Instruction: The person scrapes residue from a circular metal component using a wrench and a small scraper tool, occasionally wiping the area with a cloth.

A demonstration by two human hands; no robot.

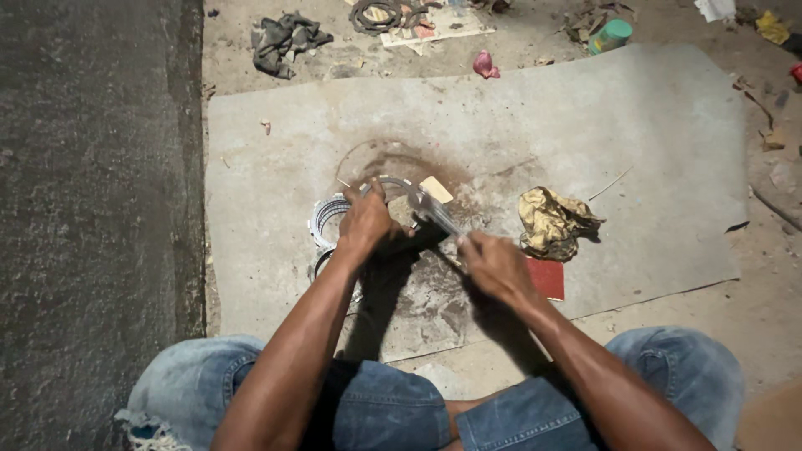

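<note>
Left hand (pixel 365 221) clamps a toothed metal ring (pixel 393 188) mid-mat (pixel 635 125), by the ring stack (pixel 327 219). Right hand (pixel 494 266) is closed on a metal tool (pixel 436 213). Risk: the tool slips off the ring and strikes left-hand fingers; loose grit is underneath.

Both bare arms come up from the bottom of the frame, between the two bent knees in blue jeans, and they meet near the middle of the frame. The left hand (pixel 365 221) is a little higher and more to the left; its wrist is bent down, the back of the hand faces the camera and the fingers are curled closed in a grip. The right hand (pixel 494 266) is lower and to the right of centre, knuckles up, fingers also closed in a fist-like grip, and the two hands stay apart.
</note>
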